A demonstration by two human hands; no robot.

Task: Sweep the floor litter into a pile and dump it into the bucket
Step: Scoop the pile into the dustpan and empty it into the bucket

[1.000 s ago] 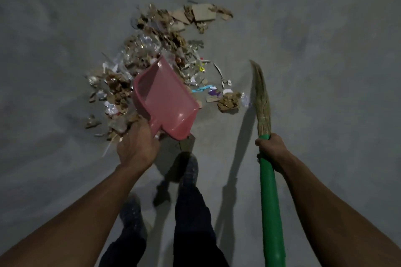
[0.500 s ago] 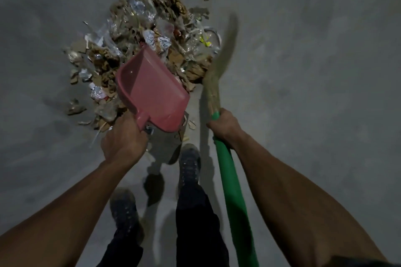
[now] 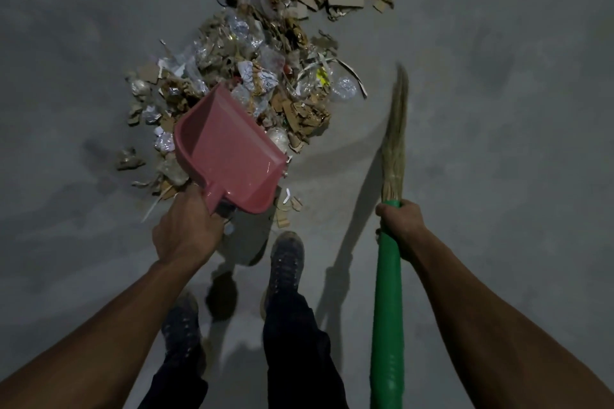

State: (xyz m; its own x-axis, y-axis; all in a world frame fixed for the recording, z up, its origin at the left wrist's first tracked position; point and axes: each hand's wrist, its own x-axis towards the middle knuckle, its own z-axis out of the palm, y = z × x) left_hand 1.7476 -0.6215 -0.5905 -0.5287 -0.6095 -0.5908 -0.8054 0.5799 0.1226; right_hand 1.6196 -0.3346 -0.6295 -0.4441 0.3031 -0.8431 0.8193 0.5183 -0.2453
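A pile of litter [image 3: 265, 53], cardboard scraps, crumpled paper and clear plastic, lies on the grey concrete floor ahead of me. My left hand [image 3: 186, 232] grips the handle of a pink dustpan [image 3: 229, 152], held tilted above the pile's near edge, its tray empty. My right hand [image 3: 400, 221] holds a broom with a green handle [image 3: 387, 315]; its straw bristles [image 3: 395, 136] point up and away, to the right of the pile and apart from it. No bucket is in view.
My two feet in dark shoes [image 3: 287, 259] stand just behind the dustpan. A few small scraps [image 3: 287, 206] lie near my right shoe. Stray pieces [image 3: 129, 159] sit left of the pile. Bare floor [image 3: 498, 109] lies right of the broom.
The broom swept left into the pile's right edge, then swung back out to the right. The loose litter at the right now lies gathered against the pile. The dustpan stays in my left hand.
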